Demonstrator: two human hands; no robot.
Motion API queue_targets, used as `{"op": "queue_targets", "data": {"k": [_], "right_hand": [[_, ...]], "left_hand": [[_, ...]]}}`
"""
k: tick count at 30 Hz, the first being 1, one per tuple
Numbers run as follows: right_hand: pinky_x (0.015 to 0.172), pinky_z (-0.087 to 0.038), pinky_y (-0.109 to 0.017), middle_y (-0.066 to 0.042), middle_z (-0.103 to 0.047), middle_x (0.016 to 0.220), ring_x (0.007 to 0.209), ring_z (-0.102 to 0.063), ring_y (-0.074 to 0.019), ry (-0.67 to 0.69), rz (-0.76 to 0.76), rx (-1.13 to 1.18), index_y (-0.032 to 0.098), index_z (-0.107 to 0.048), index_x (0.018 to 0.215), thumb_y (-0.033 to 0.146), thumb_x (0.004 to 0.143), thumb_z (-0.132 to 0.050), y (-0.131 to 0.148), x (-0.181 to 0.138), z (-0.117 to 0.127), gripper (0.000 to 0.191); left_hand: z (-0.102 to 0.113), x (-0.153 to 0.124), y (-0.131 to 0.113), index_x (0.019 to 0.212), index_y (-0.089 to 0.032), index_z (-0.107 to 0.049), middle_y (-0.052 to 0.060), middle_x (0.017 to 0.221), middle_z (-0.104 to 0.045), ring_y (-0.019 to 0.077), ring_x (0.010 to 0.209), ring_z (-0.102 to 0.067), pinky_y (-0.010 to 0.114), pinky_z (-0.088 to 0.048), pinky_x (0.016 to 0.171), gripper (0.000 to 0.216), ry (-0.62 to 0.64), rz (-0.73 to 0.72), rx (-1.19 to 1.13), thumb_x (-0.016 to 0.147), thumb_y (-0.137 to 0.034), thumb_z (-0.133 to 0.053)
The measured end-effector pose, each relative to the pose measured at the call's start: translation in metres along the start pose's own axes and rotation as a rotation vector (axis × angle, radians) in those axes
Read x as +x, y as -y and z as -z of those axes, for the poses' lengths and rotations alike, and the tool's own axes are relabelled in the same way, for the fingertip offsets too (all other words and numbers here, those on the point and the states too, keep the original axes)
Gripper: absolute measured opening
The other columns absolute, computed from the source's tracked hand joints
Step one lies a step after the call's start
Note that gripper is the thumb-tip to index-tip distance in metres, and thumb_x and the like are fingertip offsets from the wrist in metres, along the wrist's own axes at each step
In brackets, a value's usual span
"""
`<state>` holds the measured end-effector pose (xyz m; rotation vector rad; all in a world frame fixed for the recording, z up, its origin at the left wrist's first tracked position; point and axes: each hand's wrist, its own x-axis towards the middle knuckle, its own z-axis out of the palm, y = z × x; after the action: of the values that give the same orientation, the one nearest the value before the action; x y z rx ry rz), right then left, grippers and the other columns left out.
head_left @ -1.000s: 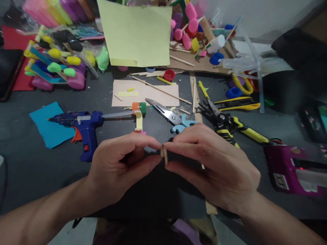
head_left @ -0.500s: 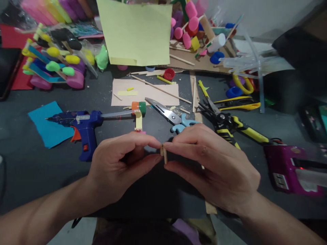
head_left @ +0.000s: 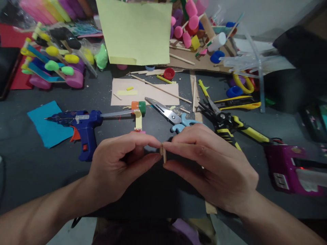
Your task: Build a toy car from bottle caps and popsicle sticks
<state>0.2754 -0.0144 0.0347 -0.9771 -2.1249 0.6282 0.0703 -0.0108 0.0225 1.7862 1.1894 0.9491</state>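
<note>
Dark grey bench [head_left: 61,166] space is taken up mostly on its far side, with both hands brought together over its near middle. By the left hand [head_left: 112,166], a short wooden piece [head_left: 161,150] is pinched narrowly between thumb and index finger. By the right hand [head_left: 217,163], a longer wooden piece [head_left: 165,158] is gripped lengthwise, index finger at its far end and thumb at its near end. The two are held side by side, seemingly touching; whether they are joined cannot be told. Since so little is covered by the fingertips, either piece could be twisted out of line by uneven pressure, or the longer one squeezed out if its ends were pressed off-centre

Just beyond the left fingers, a capped yellow strip [head_left: 138,119] could be knocked by a forward push. Beyond the right knuckles, the scissors [head_left: 173,118] are reached so closely that their blue handles could be nudged and the blades swung. Farther left, a glue gun [head_left: 88,119] is laid partly over blue paper [head_left: 49,134]; if it is hot, which cannot be seen, the paper could be marked by drips. If a piece were dropped, it could be lost among the loose wooden sticks [head_left: 163,89] on the far pale card [head_left: 138,100]
</note>
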Motion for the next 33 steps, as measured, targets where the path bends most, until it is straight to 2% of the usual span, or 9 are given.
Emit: {"op": "queue_targets", "data": {"k": [6, 11, 14, 17, 21, 29, 33], "right_hand": [[0.076, -0.054, -0.032, -0.003, -0.07, 0.091, 0.083, -0.065, -0.0163, -0.002, -0.013, 0.009, 0.019, -0.07, 0.108, 0.015, 0.086, -0.074, 0.0003, 0.0011, 0.0012, 0.023], [0.076, -0.054, -0.034, -0.004, -0.07, 0.092, 0.085, -0.067, -0.0185, -0.033, -0.064, 0.041, 0.022, -0.071, 0.108, 0.017, 0.087, -0.073, 0.0004, 0.0011, 0.0035, 0.022], [0.076, -0.054, -0.034, -0.004, -0.071, 0.092, 0.086, -0.068, -0.0188, -0.039, -0.07, 0.06, 0.023, -0.07, 0.109, 0.02, 0.087, -0.073, -0.0002, 0.0001, 0.0029, 0.022], [0.075, -0.053, -0.034, -0.004, -0.07, 0.092, 0.085, -0.067, -0.0184, -0.041, -0.07, 0.075, 0.023, -0.069, 0.109, 0.02, 0.087, -0.074, -0.0005, -0.0004, 0.0023, 0.022], [0.074, -0.052, -0.033, -0.004, -0.069, 0.091, 0.084, -0.066, -0.0171, -0.036, -0.054, 0.087, 0.02, -0.068, 0.107, 0.018, 0.087, -0.074, -0.0011, -0.0002, 0.002, 0.022], [0.075, -0.053, -0.033, -0.005, -0.069, 0.092, 0.086, -0.066, -0.0172, -0.022, -0.036, 0.101, 0.019, -0.067, 0.108, 0.018, 0.087, -0.074, 0.0, 0.0007, 0.002, 0.022], [0.076, -0.053, -0.033, -0.005, -0.069, 0.09, 0.085, -0.065, -0.0166, -0.01, -0.025, 0.106, 0.016, -0.068, 0.106, 0.016, 0.087, -0.073, 0.0003, 0.0005, 0.0022, 0.02]], "left_hand": [[0.0016, 0.0005, -0.0011, 0.094, -0.023, -0.073, -0.01, 0.053, -0.04, 0.0061, 0.045, -0.038, 0.017, -0.035, 0.043, 0.017, 0.009, 0.019, -0.023, 0.08, -0.012, -0.073], [0.0061, -0.0006, -0.0012, 0.095, -0.025, -0.073, -0.008, 0.052, -0.046, 0.0074, 0.044, -0.038, 0.019, -0.032, 0.039, 0.018, 0.012, 0.085, -0.083, 0.079, -0.017, -0.076], [0.0076, 0.0008, -0.0034, 0.088, -0.025, -0.073, -0.006, 0.057, -0.057, 0.0072, 0.047, -0.045, 0.017, -0.036, 0.04, 0.008, 0.024, 0.129, -0.191, 0.087, -0.019, -0.068], [0.007, 0.0027, -0.0072, 0.08, -0.024, -0.073, -0.005, 0.063, -0.063, 0.0061, 0.051, -0.051, 0.013, -0.04, 0.043, 0.016, 0.078, 0.169, -0.25, 0.09, -0.017, -0.063], [0.0046, 0.0021, -0.0087, 0.082, -0.026, -0.075, -0.005, 0.067, -0.069, 0.0067, 0.058, -0.058, 0.011, -0.045, 0.05, 0.014, 0.118, 0.21, -0.257, 0.089, -0.017, -0.066], [0.0037, -0.0005, -0.0064, 0.083, -0.024, -0.076, -0.003, 0.061, -0.067, 0.0081, 0.048, -0.051, 0.016, -0.04, 0.042, 0.006, 0.086, 0.19, -0.201, 0.083, -0.019, -0.073], [0.0029, 0.0007, -0.0069, 0.082, -0.022, -0.075, -0.003, 0.058, -0.067, 0.009, 0.048, -0.053, 0.017, -0.042, 0.043, 0.005, 0.093, 0.169, -0.192, 0.083, -0.019, -0.072]]}}
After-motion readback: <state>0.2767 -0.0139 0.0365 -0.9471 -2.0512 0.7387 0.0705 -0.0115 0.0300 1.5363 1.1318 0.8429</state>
